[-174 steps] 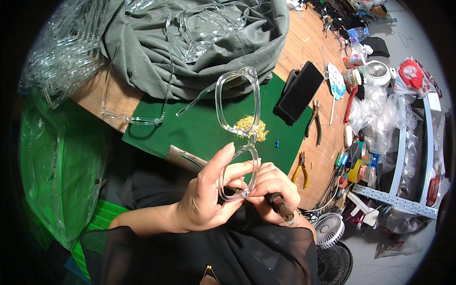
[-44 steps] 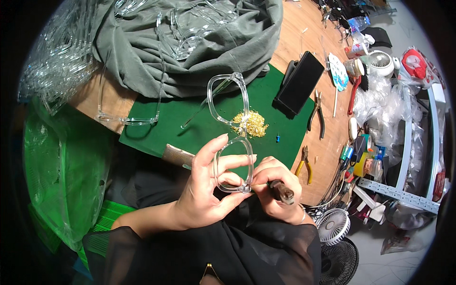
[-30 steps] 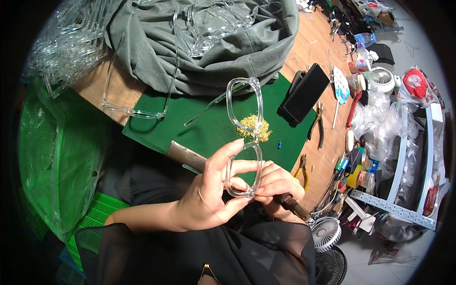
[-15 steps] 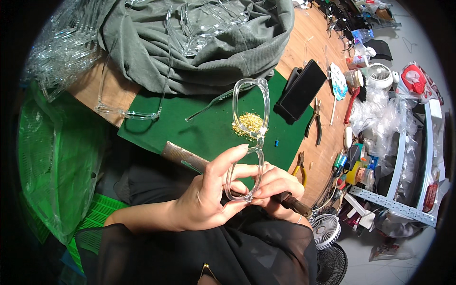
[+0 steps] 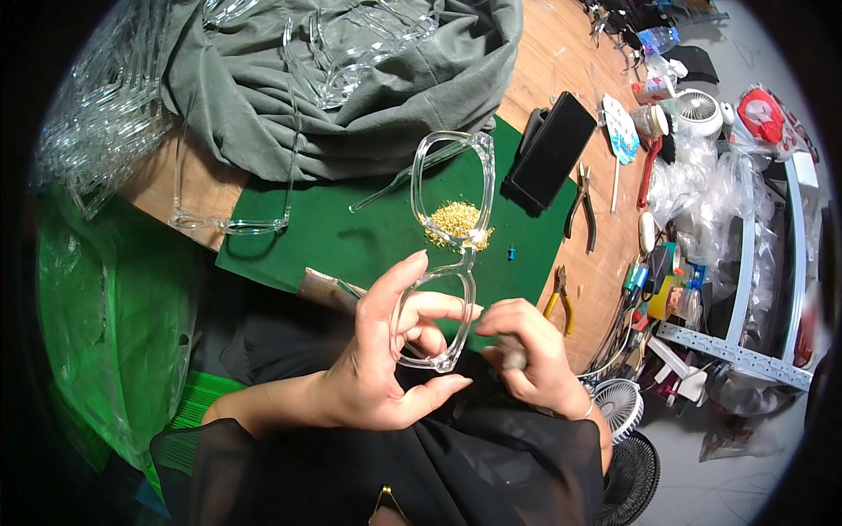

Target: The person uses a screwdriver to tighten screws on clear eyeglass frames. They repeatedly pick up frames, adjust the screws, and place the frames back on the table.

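Head view: at lower centre, the left hand (image 5: pixel 373 359) is grasping one clear eyeglass frame (image 5: pixel 467 253), spanning mid-picture; the right hand (image 5: pixel 537 352) is gripping one blurred tool (image 5: pixel 511 353). Beyond, one green mat (image 5: pixel 316 250) is bearing one blue pin (image 5: pixel 511 253) and one golden heap (image 5: pixel 453 219). Right of centre, two pliers (image 5: pixel 581 196) and one black phone (image 5: pixel 553 153) are lying.

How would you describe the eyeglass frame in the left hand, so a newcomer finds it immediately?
Find the green mat on the wooden table. At its near edge, the left hand holds the clear eyeglass frame, one rim seen against golden bits. Unlike the other clear frames, this one is held in a hand.
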Available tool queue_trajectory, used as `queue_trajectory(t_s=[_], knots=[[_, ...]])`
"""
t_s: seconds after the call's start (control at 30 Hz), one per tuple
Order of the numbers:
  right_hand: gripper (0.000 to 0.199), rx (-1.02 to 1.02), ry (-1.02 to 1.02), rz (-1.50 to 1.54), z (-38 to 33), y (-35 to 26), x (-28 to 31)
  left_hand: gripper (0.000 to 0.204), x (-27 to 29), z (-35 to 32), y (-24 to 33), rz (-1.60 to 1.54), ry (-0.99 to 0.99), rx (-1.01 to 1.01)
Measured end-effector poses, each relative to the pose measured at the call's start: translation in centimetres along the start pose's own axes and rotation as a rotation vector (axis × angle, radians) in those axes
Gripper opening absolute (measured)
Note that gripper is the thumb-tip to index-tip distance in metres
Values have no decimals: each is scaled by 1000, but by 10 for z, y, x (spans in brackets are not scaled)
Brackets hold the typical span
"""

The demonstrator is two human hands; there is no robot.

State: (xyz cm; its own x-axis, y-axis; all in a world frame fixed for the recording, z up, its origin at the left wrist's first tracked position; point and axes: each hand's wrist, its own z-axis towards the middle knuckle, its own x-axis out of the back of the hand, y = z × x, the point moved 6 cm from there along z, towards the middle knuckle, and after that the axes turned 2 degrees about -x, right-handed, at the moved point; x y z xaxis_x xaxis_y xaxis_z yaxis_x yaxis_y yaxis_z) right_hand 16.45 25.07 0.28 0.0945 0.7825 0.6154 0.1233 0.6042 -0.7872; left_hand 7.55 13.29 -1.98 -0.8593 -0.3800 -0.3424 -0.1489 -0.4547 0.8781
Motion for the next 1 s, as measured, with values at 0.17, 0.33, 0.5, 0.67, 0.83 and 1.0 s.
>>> queue_trajectory(t_s=[0.17,0.33,0.5,0.67,0.83,1.0], knots=[[22,-411,-358,149,-11,7,-20,95,-6,-2,-10,-110,-77,42],[24,-416,-510,153,-3,-9,-17,95,-5,-4,-12,-99,-65,102],[25,-381,-550,32,0,-12,-14,95,-4,-5,-12,-111,-70,139],[27,-350,-502,-61,-4,-6,-21,93,-2,-9,-22,-150,-96,231],[28,-419,-495,-35,-8,4,-28,95,-1,-10,-29,-147,-85,302],[34,-484,-586,230,1,-2,-21,96,2,1,-18,-76,-74,332]])
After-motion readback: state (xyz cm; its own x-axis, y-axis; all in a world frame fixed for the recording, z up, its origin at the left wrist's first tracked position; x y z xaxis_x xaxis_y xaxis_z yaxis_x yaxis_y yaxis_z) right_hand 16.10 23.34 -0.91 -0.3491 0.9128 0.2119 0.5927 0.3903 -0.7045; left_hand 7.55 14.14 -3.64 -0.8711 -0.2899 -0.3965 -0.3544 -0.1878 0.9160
